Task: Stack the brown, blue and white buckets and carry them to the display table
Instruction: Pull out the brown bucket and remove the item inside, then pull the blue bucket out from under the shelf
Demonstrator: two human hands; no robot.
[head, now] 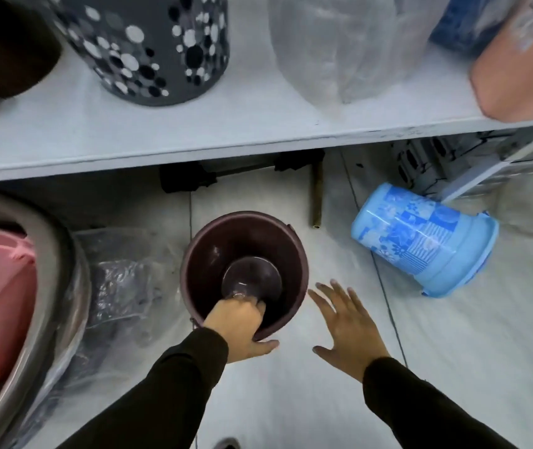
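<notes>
The brown bucket (226, 241) stands upright on the tiled floor, mouth up, just below the shelf edge. My left hand (242, 325) grips its near rim, fingers inside and thumb outside. My right hand (346, 322) hovers open, fingers spread, just right of the bucket and apart from it. The blue patterned bucket (420, 238) lies on its side on the floor to the right, its mouth facing lower right. No white bucket is in view.
A pale shelf (194, 131) overhangs the floor and carries a grey spotted bin (151, 47), a clear plastic-wrapped item (339, 43) and a peach container (518, 69). A large tub (61, 270) with pink items and plastic-wrapped goods sits left. A short pipe (316, 199) lies behind the brown bucket.
</notes>
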